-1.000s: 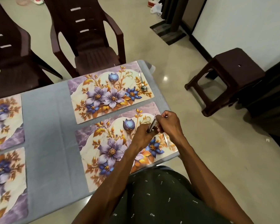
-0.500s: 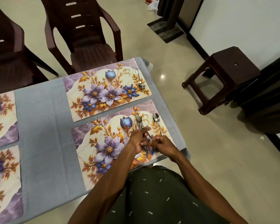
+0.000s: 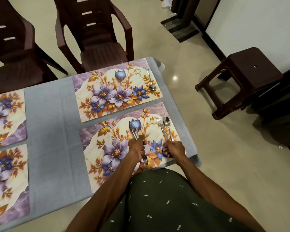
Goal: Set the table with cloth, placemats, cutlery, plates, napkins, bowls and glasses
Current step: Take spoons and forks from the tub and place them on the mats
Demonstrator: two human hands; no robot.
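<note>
A grey cloth (image 3: 49,131) covers the table and carries several floral placemats. On the right side of the near placemat (image 3: 97,148) a fork (image 3: 160,125) and a spoon (image 3: 166,122) lie side by side. My right hand (image 3: 174,149) curls over their handle ends. My left hand (image 3: 137,147) grips a bundle of cutlery (image 3: 135,133) over the middle of that mat, with fork tines sticking out below the fist. The far placemat (image 3: 107,84) has one spoon (image 3: 151,82) on its right edge.
Two more placemats (image 3: 5,118) lie on the left half of the cloth. Two dark plastic chairs (image 3: 97,39) stand at the far side of the table. A dark stool (image 3: 241,77) stands on the tiled floor to the right.
The hands came down from mid-air onto the near placemat and parted. A spoon, then a fork, came to lie on its right side. My left hand moved left with the bundle.
</note>
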